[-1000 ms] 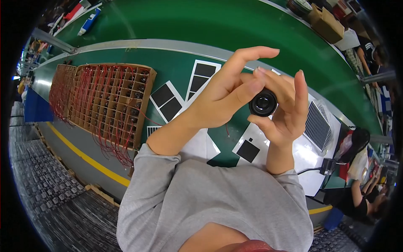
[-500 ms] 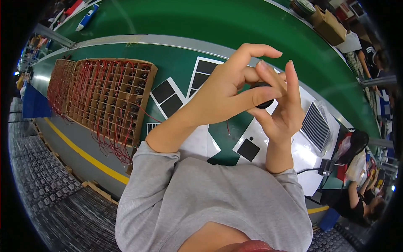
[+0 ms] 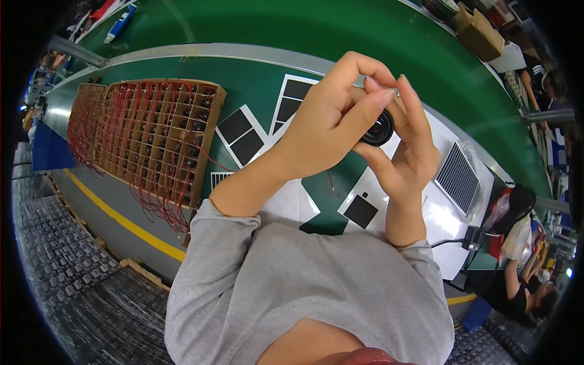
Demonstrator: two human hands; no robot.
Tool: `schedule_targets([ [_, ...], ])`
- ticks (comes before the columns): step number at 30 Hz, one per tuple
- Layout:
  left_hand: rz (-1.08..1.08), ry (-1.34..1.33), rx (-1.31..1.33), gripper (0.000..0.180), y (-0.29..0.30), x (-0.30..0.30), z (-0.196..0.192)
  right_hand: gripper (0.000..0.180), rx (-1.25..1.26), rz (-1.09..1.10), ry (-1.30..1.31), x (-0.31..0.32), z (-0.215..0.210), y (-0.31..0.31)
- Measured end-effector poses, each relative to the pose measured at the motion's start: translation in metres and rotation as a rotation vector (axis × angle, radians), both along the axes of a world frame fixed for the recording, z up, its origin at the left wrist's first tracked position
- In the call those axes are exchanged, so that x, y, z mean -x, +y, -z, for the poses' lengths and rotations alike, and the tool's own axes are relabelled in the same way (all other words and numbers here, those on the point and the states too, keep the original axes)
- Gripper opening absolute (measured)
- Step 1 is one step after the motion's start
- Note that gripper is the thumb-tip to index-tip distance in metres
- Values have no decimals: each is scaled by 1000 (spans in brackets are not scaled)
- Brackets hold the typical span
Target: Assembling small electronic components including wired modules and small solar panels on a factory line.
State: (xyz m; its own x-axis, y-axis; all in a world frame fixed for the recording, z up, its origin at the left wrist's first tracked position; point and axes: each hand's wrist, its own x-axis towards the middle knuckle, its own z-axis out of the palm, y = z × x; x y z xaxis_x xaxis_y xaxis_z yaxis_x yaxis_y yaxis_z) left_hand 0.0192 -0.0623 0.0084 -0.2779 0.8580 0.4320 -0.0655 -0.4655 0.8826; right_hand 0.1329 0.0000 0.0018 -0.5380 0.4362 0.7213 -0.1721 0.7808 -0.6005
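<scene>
Above the bench, a small round black speaker (image 3: 378, 129) with a shiny domed middle sits between my two hands, its face toward me. My left hand (image 3: 322, 118) is closed around its left side, thumb tip and index finger meeting over its upper edge. Closed on the right side is my right hand (image 3: 409, 149), thumb under the lower rim and fingers curled along the edge. Part of the speaker is hidden by the fingers. A short red wire (image 3: 331, 180) shows below my left hand, against the green bench top.
Left on the bench stands a divided cardboard tray (image 3: 155, 137) of black round parts with red wires trailing over its edge. White sheets with black adhesive pads (image 3: 242, 135) lie around my hands. A black plug (image 3: 473, 238) with its cable is at right; another person (image 3: 523, 292) sits beyond.
The speaker has turned from nearly edge-on to face me. My left thumb has moved up off its front to the upper edge, and the left index finger has curled in.
</scene>
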Motion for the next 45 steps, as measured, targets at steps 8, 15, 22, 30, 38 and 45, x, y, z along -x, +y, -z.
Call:
schedule_targets([
  [8, 174, -145, 88, 33, -1, 10, -5, 61, 105, -122, -2, -2, -1, 2],
  [15, 80, 168, 1, 35, -1, 2, -4, 57, 221, -179, 56, -2, 2, 1],
  [22, 38, 166, 32, 25, 7, 7, 2, 48, 489, -255, 84, -1, -1, -8],
  [30, 121, 155, 97, 41, 2, 11, -4, 43, 537, -210, 132, -2, 1, -1],
  [38, -262, 318, -203, 16, -15, 59, -15, 35, 511, -140, 107, 4, 8, -3],
  [45, -435, -119, -258, 21, -58, 82, -48, 17, 343, -265, -328, 28, 27, -31],
])
